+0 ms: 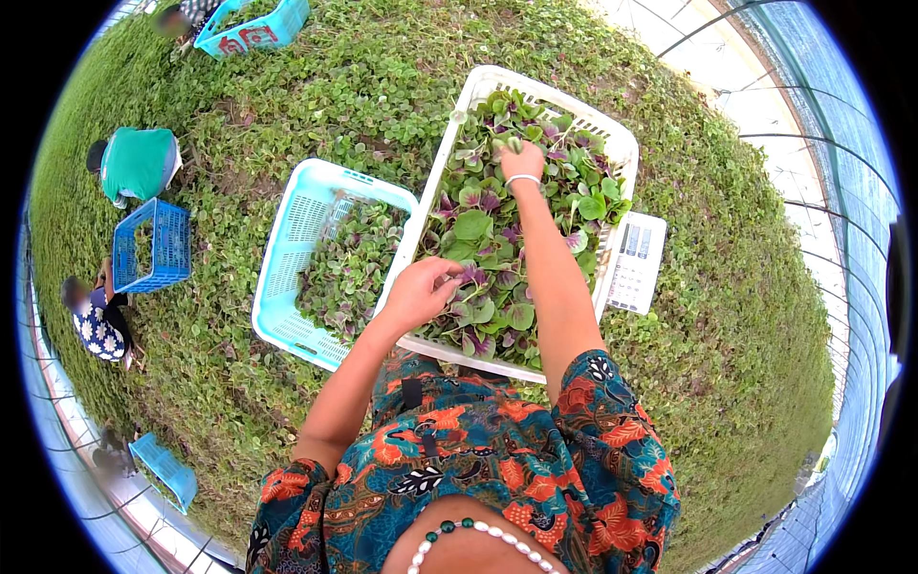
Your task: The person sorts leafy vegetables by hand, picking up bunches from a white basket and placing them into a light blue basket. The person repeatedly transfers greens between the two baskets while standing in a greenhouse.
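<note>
Before me, a white plastic crate [626,154] is full of green and purple leafy greens [473,226]. My left hand [424,288] is over the crate's near left side, its thumb and fingertips at a purple leaf; whether it grips the leaf is unclear. Farther in, my right hand [521,162], with a pale bracelet on the wrist, is closed around some green leaves near the crate's far part. A light-blue plastic crate [287,251] stands against the white crate's left side, partly filled with smaller greens [351,265]. A white digital scale's display panel [637,262] sticks out at the white crate's right.
Low green plants [717,323] cover the ground around the crates. At left, a person in green [140,163] bends near a blue crate [152,280], and another in a flowered top [99,326] crouches. More light-blue crates [283,25] lie farther off. Netting on hoops [853,179] edges the plot.
</note>
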### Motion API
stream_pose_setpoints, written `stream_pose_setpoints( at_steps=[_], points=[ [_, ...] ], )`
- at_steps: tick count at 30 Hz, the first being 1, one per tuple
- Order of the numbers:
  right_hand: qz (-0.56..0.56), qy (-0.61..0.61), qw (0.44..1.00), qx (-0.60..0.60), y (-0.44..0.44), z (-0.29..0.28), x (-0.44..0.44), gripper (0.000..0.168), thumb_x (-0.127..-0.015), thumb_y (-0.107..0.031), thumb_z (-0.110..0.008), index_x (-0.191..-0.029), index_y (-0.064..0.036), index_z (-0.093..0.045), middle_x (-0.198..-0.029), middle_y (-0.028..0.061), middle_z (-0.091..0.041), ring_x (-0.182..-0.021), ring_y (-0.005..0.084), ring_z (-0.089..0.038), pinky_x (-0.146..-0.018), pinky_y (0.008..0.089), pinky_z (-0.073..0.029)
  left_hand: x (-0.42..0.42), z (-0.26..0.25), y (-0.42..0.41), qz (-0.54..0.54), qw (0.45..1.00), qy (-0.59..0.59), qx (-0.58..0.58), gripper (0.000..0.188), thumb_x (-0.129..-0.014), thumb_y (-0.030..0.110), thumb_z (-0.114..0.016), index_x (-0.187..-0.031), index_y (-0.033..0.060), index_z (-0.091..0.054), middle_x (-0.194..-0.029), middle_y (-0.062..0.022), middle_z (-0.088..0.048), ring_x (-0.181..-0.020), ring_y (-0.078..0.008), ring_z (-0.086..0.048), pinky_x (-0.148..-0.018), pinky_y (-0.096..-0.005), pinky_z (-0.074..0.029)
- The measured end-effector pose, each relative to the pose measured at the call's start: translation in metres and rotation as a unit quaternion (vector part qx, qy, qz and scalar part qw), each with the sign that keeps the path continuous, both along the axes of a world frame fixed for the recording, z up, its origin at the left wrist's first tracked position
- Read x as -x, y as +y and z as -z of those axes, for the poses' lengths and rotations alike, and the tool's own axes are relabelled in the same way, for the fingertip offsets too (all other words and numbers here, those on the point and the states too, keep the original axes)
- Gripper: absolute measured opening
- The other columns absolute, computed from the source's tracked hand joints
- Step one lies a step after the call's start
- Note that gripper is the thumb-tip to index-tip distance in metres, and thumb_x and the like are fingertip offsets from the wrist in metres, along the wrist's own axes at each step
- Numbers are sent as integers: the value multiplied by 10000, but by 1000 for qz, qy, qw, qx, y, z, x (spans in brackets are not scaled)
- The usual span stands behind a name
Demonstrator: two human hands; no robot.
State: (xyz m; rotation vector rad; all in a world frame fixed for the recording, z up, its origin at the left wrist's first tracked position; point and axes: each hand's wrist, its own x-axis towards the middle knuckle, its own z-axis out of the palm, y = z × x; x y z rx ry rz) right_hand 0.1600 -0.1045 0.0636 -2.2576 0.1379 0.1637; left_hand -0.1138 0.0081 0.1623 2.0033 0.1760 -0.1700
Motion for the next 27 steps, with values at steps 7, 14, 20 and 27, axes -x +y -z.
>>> stream_pose_setpoints(
  at_steps=[7,14,20,27],
  points=[
    [-20,221,825,-520,-76,-61,14,88,-878,-77,-663,-891,-116,-586,-566,-92,-350,-465,38,-281,-455,220,-244,1,16,16,-99,992,-8,81,249,-837,107,-672,-1072,27,-654,-923,-90,-681,-664,-149,-638,-634,-284,-512],
    [-72,314,726,-608,-97,-73,93,86,-879,-64,-648,-952,-109,-641,-584,-109,-414,-491,20,-308,-460,187,-255,-70,-3,-6,-94,984,-116,95,823,-766,134,-763,-1466,149,-330,-1344,-125,-508,-1112,-266,-569,-898,-367,-511],
    [-90,117,913,-381,-99,-78,144,93,-872,-92,-664,-941,-78,-603,-726,-51,-516,-602,43,-433,-561,201,-363,-67,37,-25,-39,962,77,260,581,-813,86,-725,-1337,52,-476,-914,-28,-625,-782,-89,-562,-708,-257,-469],
    [-57,84,898,-429,-59,-69,165,56,-943,-69,-509,-992,-42,-509,-862,53,-561,-728,166,-527,-703,303,-454,-42,41,-57,-121,988,-43,82,607,-693,99,-752,-1245,33,-509,-825,-92,-648,-677,-202,-606,-652,-323,-485]
  ],
)
